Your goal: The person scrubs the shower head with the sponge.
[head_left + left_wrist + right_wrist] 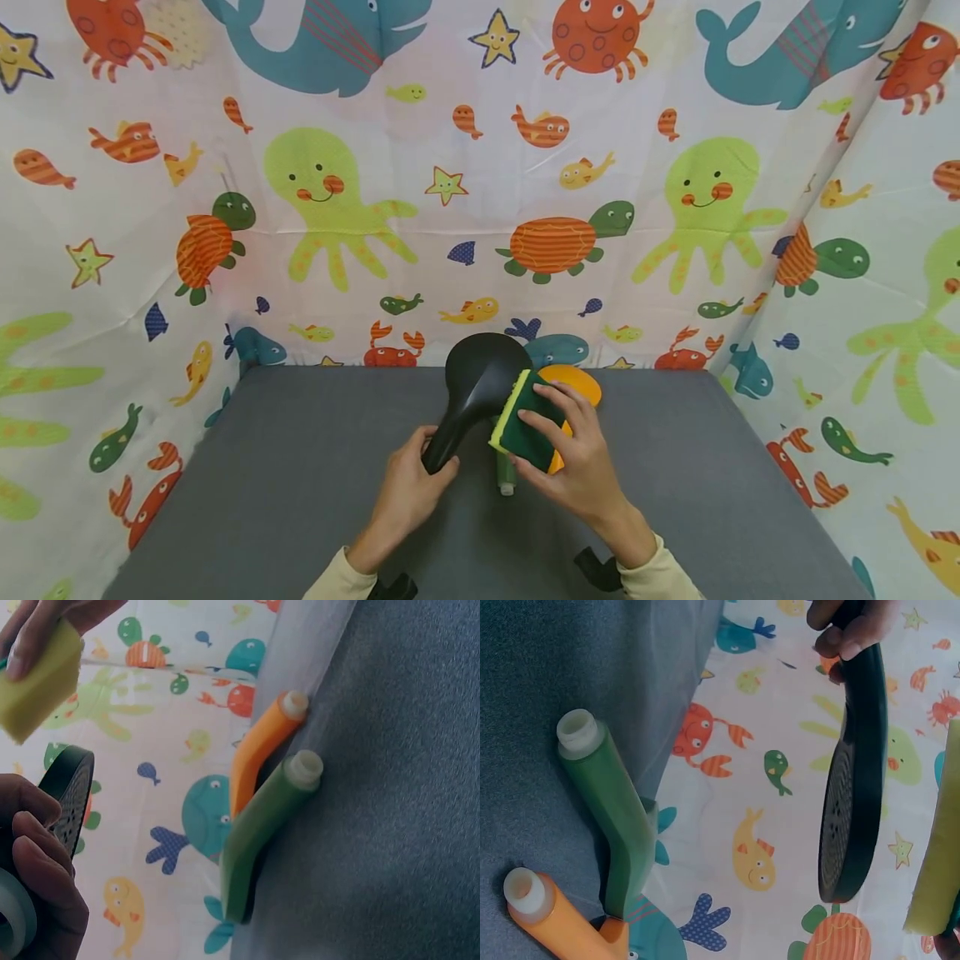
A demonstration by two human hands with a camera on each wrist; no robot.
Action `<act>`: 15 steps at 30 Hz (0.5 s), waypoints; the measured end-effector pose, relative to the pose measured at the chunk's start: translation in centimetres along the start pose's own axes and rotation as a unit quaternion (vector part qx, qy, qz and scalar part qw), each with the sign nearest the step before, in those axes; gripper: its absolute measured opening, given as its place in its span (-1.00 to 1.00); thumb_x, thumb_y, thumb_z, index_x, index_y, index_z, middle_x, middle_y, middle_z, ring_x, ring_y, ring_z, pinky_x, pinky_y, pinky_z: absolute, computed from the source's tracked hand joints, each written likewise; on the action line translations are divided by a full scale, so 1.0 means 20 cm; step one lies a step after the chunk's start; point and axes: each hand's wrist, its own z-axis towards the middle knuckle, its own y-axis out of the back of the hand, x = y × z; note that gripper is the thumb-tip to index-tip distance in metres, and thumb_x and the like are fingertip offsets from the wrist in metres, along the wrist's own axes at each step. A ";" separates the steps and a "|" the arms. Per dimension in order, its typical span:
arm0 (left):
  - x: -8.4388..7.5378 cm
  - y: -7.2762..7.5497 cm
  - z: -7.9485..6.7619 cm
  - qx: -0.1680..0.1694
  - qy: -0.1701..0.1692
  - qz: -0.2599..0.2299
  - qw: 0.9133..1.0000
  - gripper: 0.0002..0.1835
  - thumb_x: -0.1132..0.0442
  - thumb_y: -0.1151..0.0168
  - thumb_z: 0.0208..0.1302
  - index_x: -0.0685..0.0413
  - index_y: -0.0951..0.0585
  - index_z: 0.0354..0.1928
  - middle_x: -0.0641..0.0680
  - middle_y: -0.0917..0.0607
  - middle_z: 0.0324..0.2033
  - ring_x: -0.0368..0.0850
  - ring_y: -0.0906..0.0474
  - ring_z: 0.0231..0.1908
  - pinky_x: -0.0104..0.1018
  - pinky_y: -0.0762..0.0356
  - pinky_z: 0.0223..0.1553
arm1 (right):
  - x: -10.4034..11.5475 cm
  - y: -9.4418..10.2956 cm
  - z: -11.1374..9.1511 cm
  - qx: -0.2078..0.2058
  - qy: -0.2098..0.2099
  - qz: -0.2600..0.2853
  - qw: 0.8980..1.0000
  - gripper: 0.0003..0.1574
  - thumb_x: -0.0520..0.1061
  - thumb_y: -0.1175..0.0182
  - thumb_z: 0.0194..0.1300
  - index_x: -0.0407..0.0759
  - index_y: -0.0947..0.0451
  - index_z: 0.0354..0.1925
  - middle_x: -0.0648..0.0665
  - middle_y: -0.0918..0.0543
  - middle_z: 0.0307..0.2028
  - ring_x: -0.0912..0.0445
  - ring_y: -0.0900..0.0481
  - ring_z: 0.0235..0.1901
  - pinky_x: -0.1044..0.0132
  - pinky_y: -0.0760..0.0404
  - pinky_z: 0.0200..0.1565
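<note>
My left hand (408, 492) grips the handle of a black shower head (486, 367), raised above the table with its round head tilted away. In the right wrist view the shower head (866, 772) shows a perforated spray face. Between the thumb and fingers of my right hand (585, 471) is a sponge (531, 433), yellow with a dark green scouring side. A gap separates the sponge (45, 686) from the shower head in the left wrist view. Behind the sponge, partly hidden, lie a green shower head (506, 475) and an orange shower head (573, 382).
The grey table (315, 467) meets a white curtain (420, 308) printed with sea animals at the back and sides. On the table, the green shower head (615, 810) and the orange shower head (566, 919) lie side by side, white threaded ends toward me.
</note>
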 end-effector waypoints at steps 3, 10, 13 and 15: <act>-0.01 -0.01 -0.01 0.014 -0.003 0.002 1.000 -0.50 0.13 -0.36 0.19 0.09 -0.52 0.16 -0.02 -0.67 -0.40 -0.23 -0.45 -0.51 -0.37 -0.38 -0.45 | 0.00 -0.02 0.00 0.001 0.012 -0.007 1.000 -0.38 0.41 -0.13 0.27 0.03 -0.64 0.03 -0.20 -0.51 0.23 -0.18 -0.36 0.26 -0.22 -0.57 0.02; -0.03 -0.02 -0.04 0.028 -0.018 -0.001 0.999 -0.53 0.13 -0.36 0.19 0.06 -0.53 0.14 -0.05 -0.64 -0.46 -0.25 -0.45 -0.54 -0.39 -0.37 -0.48 | 0.00 -0.05 -0.01 -0.003 0.027 -0.019 0.999 -0.38 0.41 -0.14 0.27 0.04 -0.64 0.03 -0.21 -0.51 0.23 -0.21 -0.37 0.24 -0.21 -0.46 0.12; -0.03 -0.02 -0.05 0.034 -0.020 -0.003 0.999 -0.51 0.12 -0.36 0.20 0.06 -0.53 0.15 -0.05 -0.65 -0.44 -0.26 -0.45 -0.53 -0.38 -0.38 -0.47 | 0.00 -0.05 -0.02 -0.005 0.029 -0.025 0.999 -0.39 0.41 -0.14 0.27 0.04 -0.64 0.03 -0.21 -0.51 0.24 -0.21 -0.36 0.25 -0.21 -0.42 0.15; -0.04 -0.02 -0.05 0.034 -0.023 -0.003 0.999 -0.51 0.11 -0.36 0.20 0.06 -0.53 0.16 -0.05 -0.65 -0.44 -0.27 -0.45 -0.53 -0.38 -0.37 -0.46 | 0.00 -0.06 -0.02 -0.008 0.031 -0.028 0.999 -0.40 0.40 -0.13 0.28 0.04 -0.64 0.02 -0.21 -0.52 0.23 -0.22 -0.37 0.25 -0.20 -0.41 0.16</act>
